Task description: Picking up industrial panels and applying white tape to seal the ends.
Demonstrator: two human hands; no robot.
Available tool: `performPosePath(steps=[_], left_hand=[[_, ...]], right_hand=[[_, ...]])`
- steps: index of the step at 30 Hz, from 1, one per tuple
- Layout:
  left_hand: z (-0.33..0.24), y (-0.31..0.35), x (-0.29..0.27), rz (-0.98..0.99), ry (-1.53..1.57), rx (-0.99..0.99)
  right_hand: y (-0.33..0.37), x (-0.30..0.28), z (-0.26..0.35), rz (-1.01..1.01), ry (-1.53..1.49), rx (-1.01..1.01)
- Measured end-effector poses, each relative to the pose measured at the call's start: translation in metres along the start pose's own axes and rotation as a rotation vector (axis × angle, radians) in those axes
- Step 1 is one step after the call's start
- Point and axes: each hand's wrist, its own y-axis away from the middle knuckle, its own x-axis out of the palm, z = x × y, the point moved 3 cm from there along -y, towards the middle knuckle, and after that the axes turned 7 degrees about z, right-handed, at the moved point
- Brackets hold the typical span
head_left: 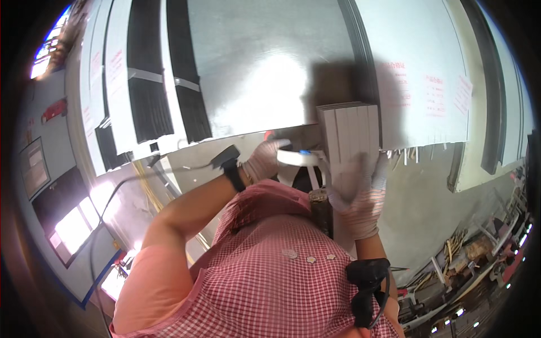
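Note:
My left hand (264, 161), in a pale striped glove, is closed on a white roll of tape (296, 159) with a blue spot on its upper edge. Just to the right of the roll stands a bundle of light grey flat strips (352, 127), pressed side by side, its far end over the edge of the work table. My right hand (363, 205), gloved too, clasps the near end of this bundle. Some of its fingers are blurred. What the left fingertips do behind the roll is hidden.
A shiny grey sheet surface (253, 67) fills the table's middle. Dark strips bound with tape (149, 101) lie at the left, white printed sheets (417, 84) at the right. A cable (163, 170) trails from my left wrist. Scrap pieces (473, 250) litter the floor at the right.

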Motion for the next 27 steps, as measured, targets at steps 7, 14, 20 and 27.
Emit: performPosePath(steps=[7, 14, 20, 27], left_hand=[[-0.042, 0.022, 0.125, -0.018, -1.375, 0.404], [-0.02, 0.002, 0.099, -0.031, -0.998, 0.449], [-0.019, 0.011, 0.128, -0.263, -1.218, 0.543], [0.011, -0.001, 0.113, -0.061, -0.479, 0.58]], right_hand=[[-0.003, -0.034, 0.014, -0.032, -0.113, -0.075], [-0.047, -0.085, 0.035, 0.574, -0.197, -0.237], [-0.053, 0.001, -0.113, 0.466, 0.293, 0.043], [0.067, -0.002, -0.142, 0.417, -0.5, 0.687]])
